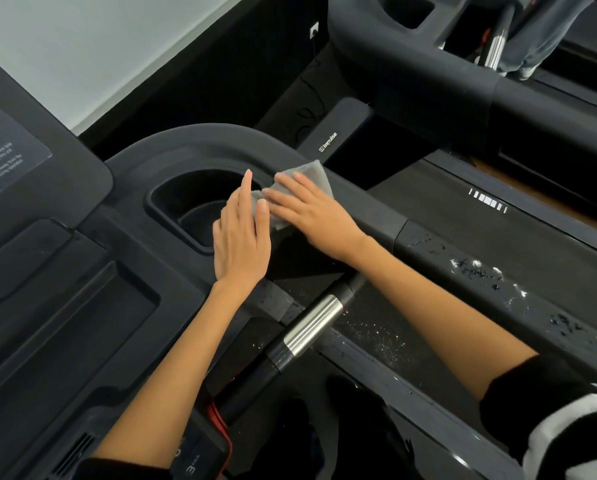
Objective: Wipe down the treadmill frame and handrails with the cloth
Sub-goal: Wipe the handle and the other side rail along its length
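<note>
Pressing flat, the right hand (312,211) pins the cloth (300,188) on the handrail (376,216) beside the cup holder (200,206); the left hand (240,237), fingers extended, steadies its edge.

I see a grey cloth (307,181) against the matte black treadmill handrail (376,209). The console (82,271) is black too, its panel (9,150) dark grey with white lettering. A ribbed silver sleeve bands the black grip bar (312,325). White flecks speckle the black side rail (480,271). My right sleeve (567,427) is black-and-white striped. A red cord (221,424) lies below. The wall (99,46) is pale grey.
</note>
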`<state>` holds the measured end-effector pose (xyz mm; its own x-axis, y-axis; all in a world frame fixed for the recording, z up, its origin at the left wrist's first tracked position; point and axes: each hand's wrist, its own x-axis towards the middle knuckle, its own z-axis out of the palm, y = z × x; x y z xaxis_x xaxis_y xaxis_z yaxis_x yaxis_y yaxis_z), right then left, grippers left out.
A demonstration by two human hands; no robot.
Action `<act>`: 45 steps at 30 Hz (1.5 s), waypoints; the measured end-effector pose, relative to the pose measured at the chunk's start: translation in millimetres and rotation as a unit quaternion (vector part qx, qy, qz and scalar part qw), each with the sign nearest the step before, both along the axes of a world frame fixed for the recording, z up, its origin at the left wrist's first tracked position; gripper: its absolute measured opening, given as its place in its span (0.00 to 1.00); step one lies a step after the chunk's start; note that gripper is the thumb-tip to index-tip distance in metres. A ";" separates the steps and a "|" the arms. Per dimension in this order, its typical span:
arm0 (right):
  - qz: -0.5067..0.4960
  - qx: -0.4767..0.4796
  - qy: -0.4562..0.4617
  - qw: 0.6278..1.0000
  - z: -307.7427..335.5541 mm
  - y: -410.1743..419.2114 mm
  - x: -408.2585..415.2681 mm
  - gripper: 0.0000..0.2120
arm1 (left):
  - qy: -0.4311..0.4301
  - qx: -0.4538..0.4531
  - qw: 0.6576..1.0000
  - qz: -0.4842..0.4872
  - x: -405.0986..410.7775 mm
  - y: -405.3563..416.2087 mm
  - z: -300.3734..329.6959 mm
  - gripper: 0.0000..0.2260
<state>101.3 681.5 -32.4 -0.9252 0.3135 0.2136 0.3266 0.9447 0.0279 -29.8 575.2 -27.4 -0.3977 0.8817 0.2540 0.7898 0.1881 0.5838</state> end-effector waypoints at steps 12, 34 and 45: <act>-0.261 -0.038 -0.006 0.964 11.2 -12.6 30.4 0.26 | 0.170 -0.098 0.976 -0.092 7.1 24.1 -10.1 0.23; -0.333 0.053 -0.005 0.941 -5.3 -79.6 134.2 0.29 | 0.111 -0.089 0.972 -0.187 37.5 61.6 -8.2 0.20; -0.475 -0.083 0.099 0.871 9.3 -22.4 86.1 0.23 | 0.131 -0.090 0.964 -0.215 51.2 76.4 -9.2 0.20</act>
